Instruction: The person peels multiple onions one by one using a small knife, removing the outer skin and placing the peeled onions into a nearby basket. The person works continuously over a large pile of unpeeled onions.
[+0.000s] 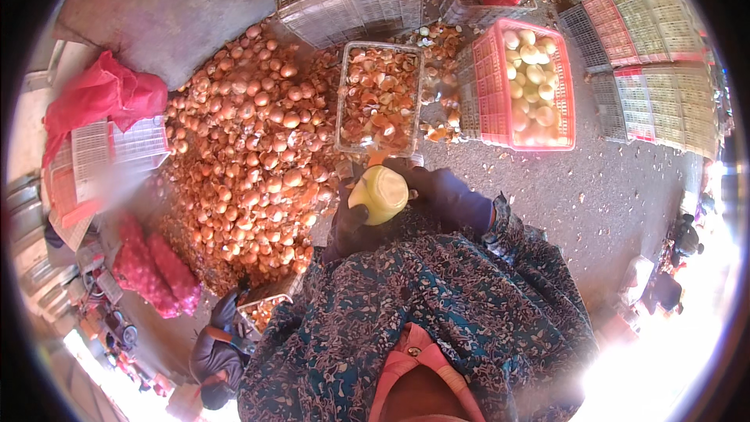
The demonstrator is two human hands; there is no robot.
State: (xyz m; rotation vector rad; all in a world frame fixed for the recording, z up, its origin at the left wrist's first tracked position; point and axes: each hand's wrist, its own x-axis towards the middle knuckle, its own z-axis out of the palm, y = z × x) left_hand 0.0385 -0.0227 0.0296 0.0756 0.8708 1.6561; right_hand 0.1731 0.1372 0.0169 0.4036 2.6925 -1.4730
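Note:
A pale yellow-green onion [379, 194], its outer skin off, sits in my left hand [350, 220], which wears a dark glove. The thumb presses on the onion's near side. My right hand [433, 187], also in a dark glove, is at the onion's right side, with a fingertip against it. Whether that hand also grips a tool is hidden. An orange piece [378, 156], perhaps onion skin, shows just beyond the onion. Right past my hands is a plastic crate [338, 111] filled with loose onion skins [381, 94].
Unpeeled onions [258, 146] form a large heap on the left. A pink crate [491, 85] of peeled onions [534, 73] stands at right. Grey crates [351, 6] stand beyond; stacked crates [650, 70] are far right. Red mesh sacks [152, 269] and another person [220, 351] are lower left.

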